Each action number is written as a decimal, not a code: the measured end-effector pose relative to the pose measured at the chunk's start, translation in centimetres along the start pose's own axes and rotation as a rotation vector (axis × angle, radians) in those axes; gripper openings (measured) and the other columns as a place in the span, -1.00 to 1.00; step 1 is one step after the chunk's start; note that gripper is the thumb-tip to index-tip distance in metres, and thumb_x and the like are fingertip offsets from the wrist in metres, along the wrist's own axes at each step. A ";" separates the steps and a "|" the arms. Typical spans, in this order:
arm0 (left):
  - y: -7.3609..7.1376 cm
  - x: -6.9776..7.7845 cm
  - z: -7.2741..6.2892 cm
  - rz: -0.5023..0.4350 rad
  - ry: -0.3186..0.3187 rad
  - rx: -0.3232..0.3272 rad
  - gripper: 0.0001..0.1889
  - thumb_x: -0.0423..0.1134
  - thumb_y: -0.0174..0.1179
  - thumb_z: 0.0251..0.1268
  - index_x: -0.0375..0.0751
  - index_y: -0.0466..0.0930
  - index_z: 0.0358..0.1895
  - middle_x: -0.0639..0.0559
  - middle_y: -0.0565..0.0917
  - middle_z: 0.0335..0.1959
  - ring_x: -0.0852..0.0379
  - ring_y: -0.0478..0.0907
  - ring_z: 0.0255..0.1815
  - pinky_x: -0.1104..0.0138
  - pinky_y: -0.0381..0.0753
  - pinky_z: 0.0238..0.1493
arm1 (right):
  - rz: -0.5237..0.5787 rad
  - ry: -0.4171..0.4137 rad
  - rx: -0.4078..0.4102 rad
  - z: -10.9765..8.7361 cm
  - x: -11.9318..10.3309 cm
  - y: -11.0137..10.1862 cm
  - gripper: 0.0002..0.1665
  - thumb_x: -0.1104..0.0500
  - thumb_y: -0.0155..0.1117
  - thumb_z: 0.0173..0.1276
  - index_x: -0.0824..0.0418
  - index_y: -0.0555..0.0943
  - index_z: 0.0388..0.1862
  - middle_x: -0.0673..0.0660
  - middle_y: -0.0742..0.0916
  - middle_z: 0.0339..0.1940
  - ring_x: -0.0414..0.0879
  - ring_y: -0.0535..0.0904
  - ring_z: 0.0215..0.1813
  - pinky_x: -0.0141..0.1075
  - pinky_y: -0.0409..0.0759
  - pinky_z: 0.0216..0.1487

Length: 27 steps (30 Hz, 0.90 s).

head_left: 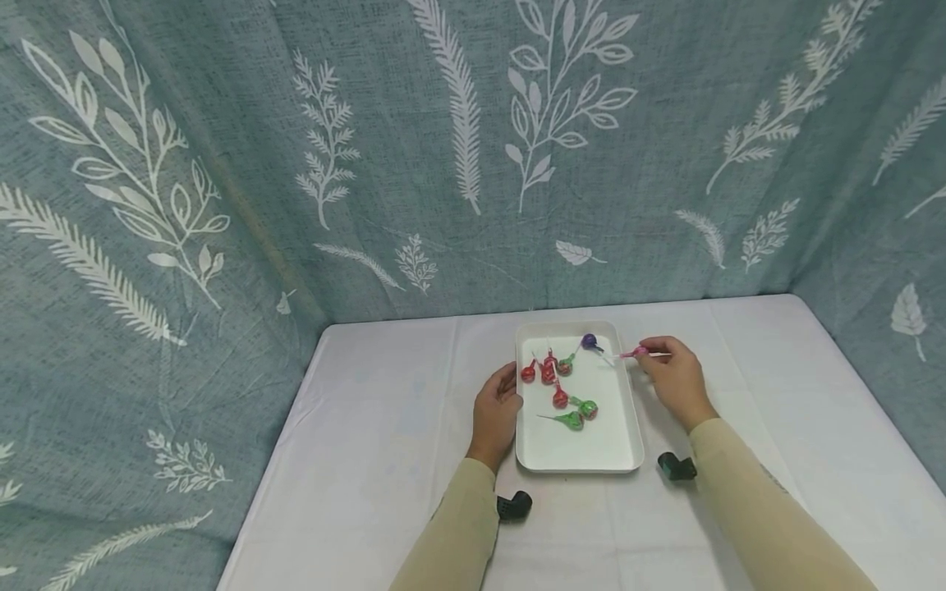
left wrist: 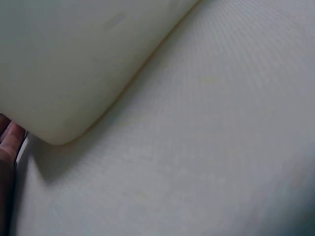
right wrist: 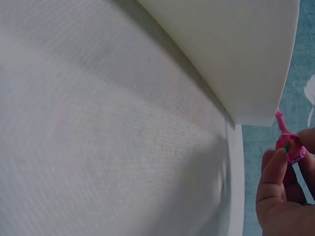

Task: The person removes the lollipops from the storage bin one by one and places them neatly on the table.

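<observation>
A white rectangular tray (head_left: pixel 580 450) lies on the table with several wrapped lollipops in it. Red-wrapped lollipops (head_left: pixel 560 398) sit toward its left and middle, green-wrapped ones (head_left: pixel 588 409) lower down, and a purple lollipop (head_left: pixel 589 341) near the far edge. My right hand (head_left: pixel 676 382) pinches a pink-wrapped lollipop (right wrist: pixel 290 147) by its candy end, just beyond the tray's right rim; its stick points left over the tray. At the tray's left side, my left hand (head_left: pixel 493 419) holds the edge, thumb near the rim and fingers along the outer wall.
A white cloth covers the table (head_left: pixel 384 443). Teal curtains (head_left: pixel 458 164) with white leaf prints hang behind and at both sides. Dark devices, one at the left wrist (head_left: pixel 515 506) and one at the right (head_left: pixel 676 466), show beside the sleeves.
</observation>
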<state>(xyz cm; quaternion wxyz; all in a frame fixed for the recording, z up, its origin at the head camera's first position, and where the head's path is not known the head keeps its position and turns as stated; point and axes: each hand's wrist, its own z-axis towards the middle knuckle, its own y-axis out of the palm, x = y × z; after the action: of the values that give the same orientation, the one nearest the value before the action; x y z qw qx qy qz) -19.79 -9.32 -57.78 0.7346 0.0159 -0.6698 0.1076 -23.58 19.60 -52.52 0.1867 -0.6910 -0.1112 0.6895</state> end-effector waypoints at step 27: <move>0.0 0.2 0.0 0.003 -0.004 -0.009 -0.35 -0.50 0.05 0.31 -0.32 0.49 0.53 -0.18 0.64 0.39 -0.08 0.60 0.41 0.18 0.59 0.39 | 0.106 0.032 0.114 1.3 1.4 -1.5 -0.58 0.28 0.27 0.60 0.49 0.60 0.31 0.41 0.71 0.17 -0.33 0.60 -0.22 -0.51 0.63 -0.25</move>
<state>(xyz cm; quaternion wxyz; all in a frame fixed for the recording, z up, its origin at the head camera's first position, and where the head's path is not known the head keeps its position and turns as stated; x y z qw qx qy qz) -19.76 -9.33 -57.54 0.7331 0.0116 -0.6717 0.1057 -24.73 21.69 -53.20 0.1905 -0.6952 -0.0320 0.6923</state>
